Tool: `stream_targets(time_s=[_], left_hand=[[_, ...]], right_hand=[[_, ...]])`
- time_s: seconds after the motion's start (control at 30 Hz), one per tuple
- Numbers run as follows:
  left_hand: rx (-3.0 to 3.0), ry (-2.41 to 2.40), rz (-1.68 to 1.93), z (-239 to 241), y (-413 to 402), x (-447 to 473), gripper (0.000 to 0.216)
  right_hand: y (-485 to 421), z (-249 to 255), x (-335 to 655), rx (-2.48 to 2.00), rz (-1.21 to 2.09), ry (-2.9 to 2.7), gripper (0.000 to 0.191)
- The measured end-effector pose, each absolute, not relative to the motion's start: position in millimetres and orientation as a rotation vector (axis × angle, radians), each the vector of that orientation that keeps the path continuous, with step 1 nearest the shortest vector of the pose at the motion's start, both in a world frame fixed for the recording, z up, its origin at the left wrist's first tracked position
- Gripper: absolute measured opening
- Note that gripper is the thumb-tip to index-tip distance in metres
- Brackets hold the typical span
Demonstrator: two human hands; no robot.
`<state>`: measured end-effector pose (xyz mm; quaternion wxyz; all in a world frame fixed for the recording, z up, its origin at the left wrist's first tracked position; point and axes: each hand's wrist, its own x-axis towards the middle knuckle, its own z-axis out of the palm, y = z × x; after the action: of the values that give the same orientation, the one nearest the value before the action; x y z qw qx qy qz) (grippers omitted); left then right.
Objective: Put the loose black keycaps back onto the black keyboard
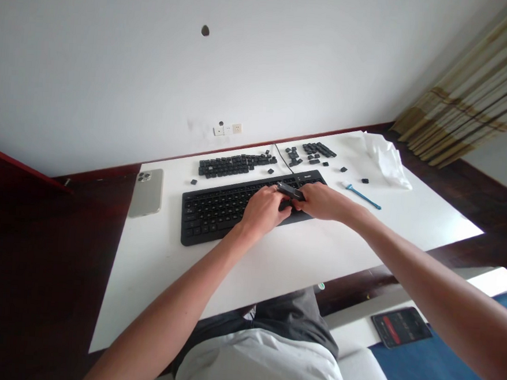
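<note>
A black keyboard (217,208) lies on the white table (157,264). My left hand (263,209) rests over its middle keys with the fingers curled. My right hand (324,201) is over the keyboard's right part, and its fingers pinch a long black keycap (290,191) together with the left fingertips. Behind the keyboard lie rows of loose black keycaps (233,164), and a second group of keycaps (310,152) sits to the right.
A phone (147,192) lies face down left of the keyboard. A blue keycap puller (363,196) and crumpled white tissue (386,156) lie at the right. Another phone (401,326) rests on a blue surface below the table. Wall sockets (227,129) sit behind.
</note>
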<state>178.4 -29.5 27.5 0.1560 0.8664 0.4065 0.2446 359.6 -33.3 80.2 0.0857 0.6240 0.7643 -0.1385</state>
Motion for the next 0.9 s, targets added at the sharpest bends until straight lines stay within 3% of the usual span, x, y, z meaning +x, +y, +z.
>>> stream_targets(time_s=[0.23, 0.53, 0.6, 0.77, 0.9], left_hand=[[2.492, 1.144, 0.716, 26.0, -28.6, 176.0, 0.012], [2.670, 1.148, 0.655, 20.4, -33.8, 177.4, 0.014], [2.643, 1.140, 0.660, 21.7, -33.9, 174.7, 0.015], [2.583, 1.034, 0.698, 24.6, -32.0, 167.0, 0.021], [2.596, 1.030, 0.670, 24.1, -31.1, 167.2, 0.021]], right_hand=[[-0.5, 90.2, 374.5, 1.598, -0.760, 2.338, 0.021], [-13.9, 67.9, 390.6, 1.766, -1.047, 2.454, 0.026], [-20.3, 66.6, 390.4, 1.809, -0.972, 2.479, 0.027], [-29.0, 73.5, 400.6, 2.070, -0.315, 2.327, 0.032], [-31.3, 72.6, 433.0, 2.328, -0.284, 2.297, 0.033]])
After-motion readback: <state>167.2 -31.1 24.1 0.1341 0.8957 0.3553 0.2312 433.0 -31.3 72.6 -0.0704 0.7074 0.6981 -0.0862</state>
